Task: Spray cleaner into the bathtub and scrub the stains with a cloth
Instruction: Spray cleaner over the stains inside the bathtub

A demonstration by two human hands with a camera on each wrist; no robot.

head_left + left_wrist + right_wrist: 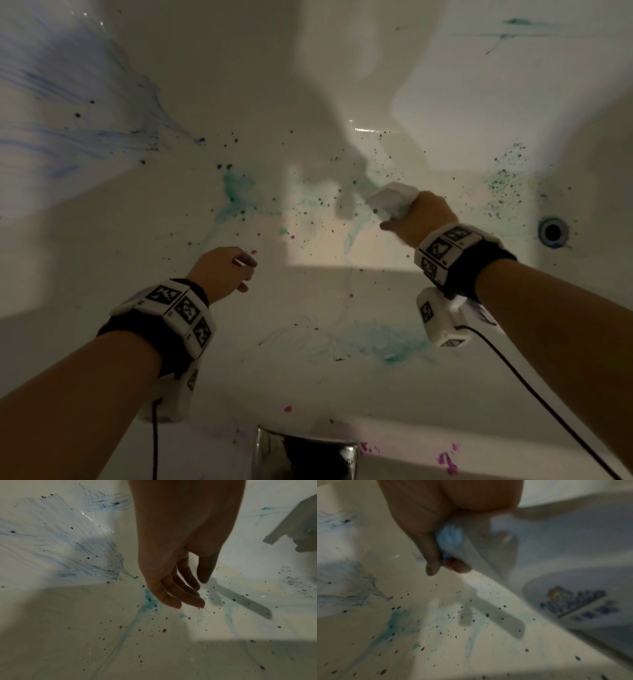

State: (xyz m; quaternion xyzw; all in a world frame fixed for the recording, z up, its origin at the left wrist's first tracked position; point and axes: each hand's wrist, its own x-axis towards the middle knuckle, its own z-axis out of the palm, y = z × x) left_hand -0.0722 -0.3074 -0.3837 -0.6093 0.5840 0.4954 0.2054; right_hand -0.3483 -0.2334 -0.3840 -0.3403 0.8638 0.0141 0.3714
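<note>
The white bathtub (pixel 342 387) is spattered with dark specks, with a teal smear (pixel 236 192) on its floor and a blue smear (pixel 68 120) on the left wall. My right hand (pixel 397 219) grips a white spray bottle (pixel 390 200) by the neck, nozzle aimed at the tub floor. In the right wrist view the fingers (pixel 431 566) curl round the spray bottle's trigger head (pixel 479 550), and its labelled body (pixel 573 601) hangs at lower right. My left hand (pixel 236 270) hovers empty over the floor, fingers (pixel 188 599) loosely hanging.
The drain (pixel 552 232) sits at the right. A chrome faucet (pixel 305 455) juts in at the bottom edge, with magenta stains (pixel 445 462) beside it. Another teal patch (pixel 387 346) lies near the front. Black cables trail from both wrists.
</note>
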